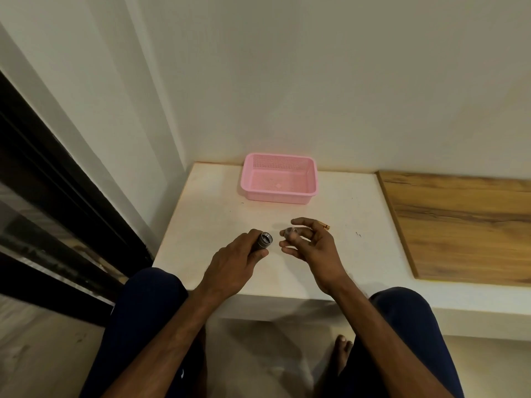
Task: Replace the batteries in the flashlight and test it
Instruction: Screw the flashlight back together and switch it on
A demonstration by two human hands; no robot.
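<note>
Pale walls meet in a corner behind a white surface (pixel 330 248), with a wood-grain panel (pixel 465 222) to the right and a dark-framed glass door at far left. Pink perforated basket (pixel 280 179) sits at the back, apparently empty. Left hand (pixel 238 259) is wrapped around the flashlight (pixel 264 240), a small ribbed metal barrel, open end facing the right hand; grip closed on the body, held just above the surface. Right hand (pixel 309 242) pinches a small round metal piece, likely the flashlight's cap (pixel 291 232), between thumb and fingertips, remaining fingers loosely spread. Cap and barrel near each other but apart. Behind the right hand a slim gold-ended cylinder pokes out, probably a battery (pixel 324 225), lying on the surface. Handling judgement: barrel is rigid and light for its kind, smooth metal, so the ribbed section is the place to hold against twisting. Cap is tiny, easy to fumble or drop, and will roll; fingertip pinch on its rim suits it. Threads need square alignment to avoid cross-threading. Battery also rolls freely.
</note>
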